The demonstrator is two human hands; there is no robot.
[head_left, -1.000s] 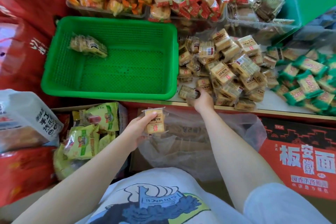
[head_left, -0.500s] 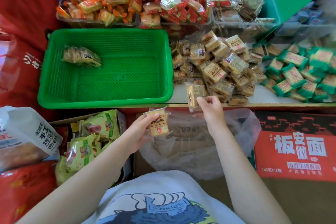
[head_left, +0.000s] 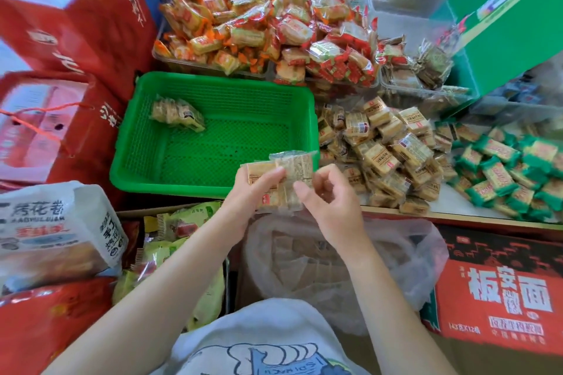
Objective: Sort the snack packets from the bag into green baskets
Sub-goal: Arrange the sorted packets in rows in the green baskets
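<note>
Now the left hand [head_left: 254,192] grips two snack packets [head_left: 281,178] over the green basket's [head_left: 213,183] near rim, the right hand [head_left: 327,196] loosely curled beside them, apparently holding nothing; next, probably, drop them in.

The red carton [head_left: 499,295] at lower right reads "板面" in large white characters with "安徽" between them and "143克X12桶" beneath, while the white bag [head_left: 54,231] at left shows "手工"
</note>
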